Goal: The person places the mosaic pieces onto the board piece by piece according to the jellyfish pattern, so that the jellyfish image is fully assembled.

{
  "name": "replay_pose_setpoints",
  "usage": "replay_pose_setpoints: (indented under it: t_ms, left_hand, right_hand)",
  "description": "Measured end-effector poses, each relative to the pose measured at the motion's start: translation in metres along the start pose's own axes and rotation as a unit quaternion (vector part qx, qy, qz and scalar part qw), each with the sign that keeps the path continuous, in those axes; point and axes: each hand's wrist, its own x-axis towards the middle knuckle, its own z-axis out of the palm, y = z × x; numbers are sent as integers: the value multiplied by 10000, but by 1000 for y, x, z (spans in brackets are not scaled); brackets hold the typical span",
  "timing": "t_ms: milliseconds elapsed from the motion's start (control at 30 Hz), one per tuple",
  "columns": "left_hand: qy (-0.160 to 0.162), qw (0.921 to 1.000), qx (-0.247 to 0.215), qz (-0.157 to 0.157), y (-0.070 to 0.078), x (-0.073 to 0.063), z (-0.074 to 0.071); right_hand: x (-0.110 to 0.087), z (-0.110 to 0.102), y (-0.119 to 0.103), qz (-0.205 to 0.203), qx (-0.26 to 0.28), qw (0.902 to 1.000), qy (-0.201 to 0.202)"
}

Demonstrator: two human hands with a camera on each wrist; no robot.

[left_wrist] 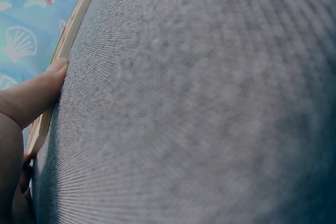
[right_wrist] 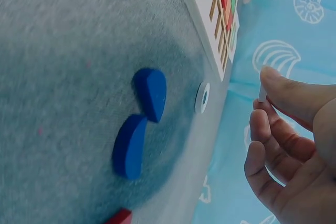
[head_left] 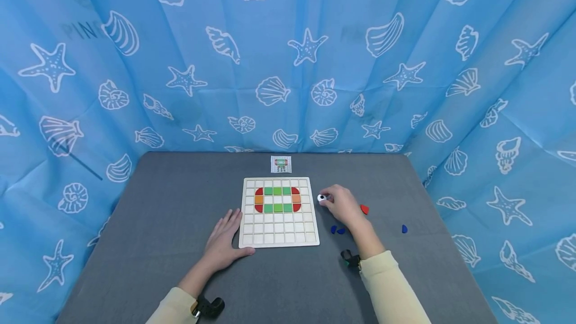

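Observation:
A square wooden grid board [head_left: 279, 230] lies on the table, with red, orange and green tiles forming a ring in its upper part. My left hand [head_left: 223, 241] rests at its near left corner, fingers spread along the left side and thumb [left_wrist: 44, 88] against the near edge. Just right of the board, my right hand [head_left: 344, 206] pinches a small white piece [right_wrist: 262, 93] between thumb and finger, above the table. Another white round piece [right_wrist: 198, 98] with a darker centre lies on the cloth below. Most of the pinched piece is hidden by the fingertips.
Two blue pieces [head_left: 337, 230] with curved edges lie close together right of the board. A red piece [head_left: 365, 209] is beside the right forearm, and another blue piece [head_left: 404, 229] lies farther right. A small picture card [head_left: 281, 164] sits behind the board, before a blue shell-patterned curtain [head_left: 306, 109].

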Motion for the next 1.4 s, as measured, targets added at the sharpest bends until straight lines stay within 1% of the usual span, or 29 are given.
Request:
replay_pose_setpoints:
  t_ms: [233,467,633,800,967,1133,1400]
  left_hand:
    - [-41,10000,12,-57,0,1,1]
    - [-48,9999,60,-78,1,2,1]
    - [-79,9999,74,-90,2,2,1]
    - [-88,9999,42,-97,3,0,0]
    - [-63,9999,-40,-125,4,0,-1]
    - [-67,9999,7,-147,3,0,0]
    - [2,10000,-1,-82,1,-1,0]
  right_hand:
    - [4,4,-10,49,-48,9999,-98]
    - [7,7,-20,-211,47,9998,-31]
    - [8,10,-27,-260,134,9995,-144]
    - [10,16,-32,-241,183,9992,-251]
    - [13,25,-36,-400,187,9986,-304]
    - [16,31,-42,-486,269,9978,-359]
    - [22,40,-50,-581,303,9970,-410]
